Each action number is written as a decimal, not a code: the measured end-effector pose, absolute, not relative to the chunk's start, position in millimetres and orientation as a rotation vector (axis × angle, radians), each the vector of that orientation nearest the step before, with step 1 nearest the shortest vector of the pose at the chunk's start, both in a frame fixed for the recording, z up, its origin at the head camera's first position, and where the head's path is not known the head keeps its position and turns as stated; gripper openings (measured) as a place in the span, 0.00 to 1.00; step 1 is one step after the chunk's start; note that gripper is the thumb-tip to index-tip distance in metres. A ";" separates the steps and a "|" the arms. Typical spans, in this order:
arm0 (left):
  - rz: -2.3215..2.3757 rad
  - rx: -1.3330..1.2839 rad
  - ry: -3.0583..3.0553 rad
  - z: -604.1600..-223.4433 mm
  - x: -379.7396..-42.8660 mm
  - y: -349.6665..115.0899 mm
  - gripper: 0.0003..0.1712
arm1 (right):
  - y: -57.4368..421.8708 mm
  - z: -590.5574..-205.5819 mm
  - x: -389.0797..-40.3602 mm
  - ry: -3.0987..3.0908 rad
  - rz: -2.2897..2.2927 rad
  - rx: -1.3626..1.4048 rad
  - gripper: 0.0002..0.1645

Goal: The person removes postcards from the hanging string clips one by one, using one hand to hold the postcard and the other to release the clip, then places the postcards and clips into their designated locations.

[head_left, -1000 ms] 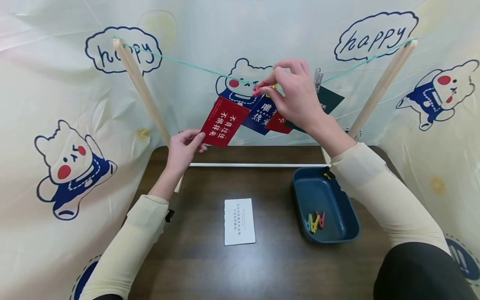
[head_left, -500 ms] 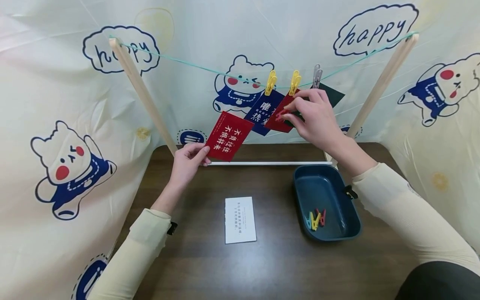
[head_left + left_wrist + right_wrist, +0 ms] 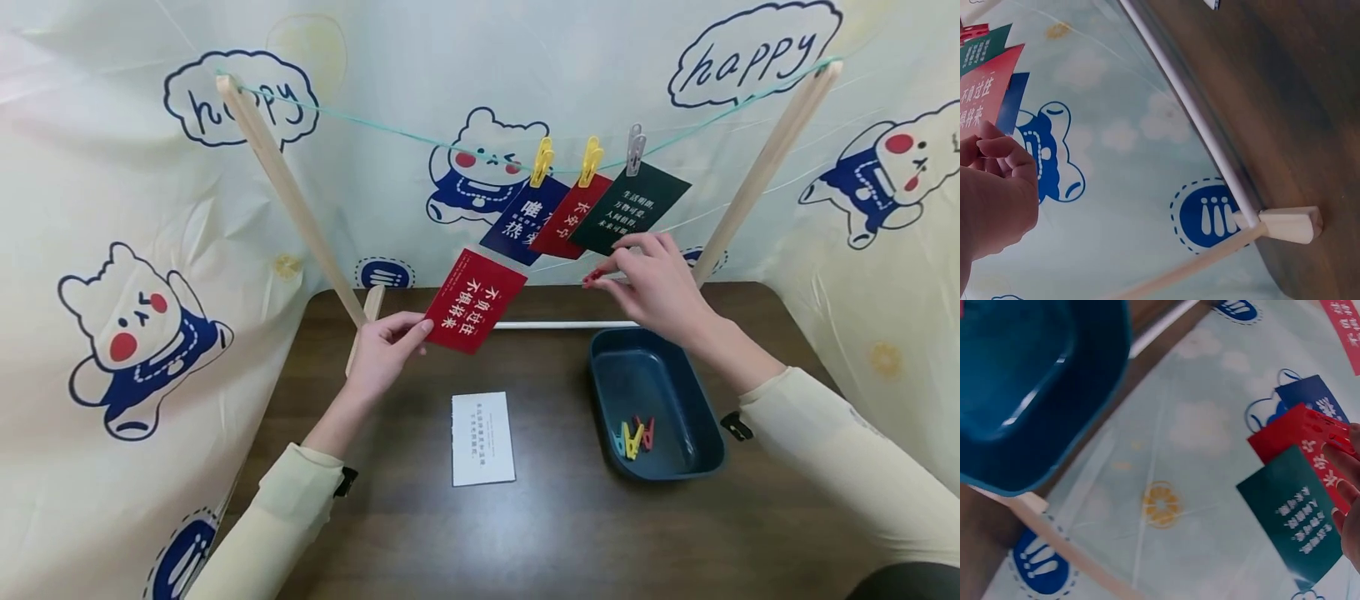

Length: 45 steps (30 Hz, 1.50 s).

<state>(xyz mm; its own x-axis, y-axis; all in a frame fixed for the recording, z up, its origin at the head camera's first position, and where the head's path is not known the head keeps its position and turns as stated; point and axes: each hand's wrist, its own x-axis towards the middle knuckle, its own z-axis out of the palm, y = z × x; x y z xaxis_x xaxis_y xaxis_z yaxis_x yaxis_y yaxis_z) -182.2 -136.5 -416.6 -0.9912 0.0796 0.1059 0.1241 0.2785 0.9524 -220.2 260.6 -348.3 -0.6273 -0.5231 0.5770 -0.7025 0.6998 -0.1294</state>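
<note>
My left hand (image 3: 382, 350) pinches a red card (image 3: 477, 302) with white writing by its lower left corner, held tilted in front of the frame. In my right hand (image 3: 660, 279) a small red clothespin (image 3: 594, 277) is pinched between thumb and fingers, below the hanging cards; the right wrist view shows the red clothespin (image 3: 1331, 427) too. From the green string (image 3: 390, 129) hang a blue card (image 3: 521, 223) and a red card (image 3: 570, 221) under yellow clothespins (image 3: 542, 162), and a dark green card (image 3: 633, 208) under a grey clothespin (image 3: 636, 150).
Wooden posts (image 3: 292, 200) hold the string at both ends, joined low down by a white rod (image 3: 558, 325). A blue tray (image 3: 678, 400) with several clothespins (image 3: 634, 438) stands at right on the brown table (image 3: 405, 533). A white card (image 3: 483, 438) lies mid-table.
My right hand has come down and right from the string, the red clothespin still pinched. My left hand has lowered the red card and brought it slightly right.
</note>
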 end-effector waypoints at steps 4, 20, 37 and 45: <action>-1.898 -0.174 -2.503 -419.8 -175.7 -135.5 0.19 | 271.1 -362.2 -215.1 -2.390 0.493 0.962 0.14; -1.937 -0.165 -2.676 -446.1 -159.4 -138.0 0.18 | 304.2 -419.5 -185.7 -2.599 0.496 0.893 0.14; -1.917 -0.299 -2.930 -475.6 -150.7 -136.5 0.06 | 316.9 -452.3 -172.8 -2.758 0.461 0.836 0.12; -2.011 -0.337 -3.128 -486.0 -143.6 -135.6 0.05 | 318.5 -460.7 -169.4 -2.819 0.447 0.824 0.13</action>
<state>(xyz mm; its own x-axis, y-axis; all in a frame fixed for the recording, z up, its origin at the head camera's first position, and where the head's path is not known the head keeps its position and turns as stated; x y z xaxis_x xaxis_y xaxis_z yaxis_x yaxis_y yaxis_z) -143.6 -135.6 -486.0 -0.8148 0.4391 -0.3785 -0.1622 0.4543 0.8760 -169.4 318.5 -460.7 -0.8328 -0.4970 0.2439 -0.5481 0.8024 -0.2362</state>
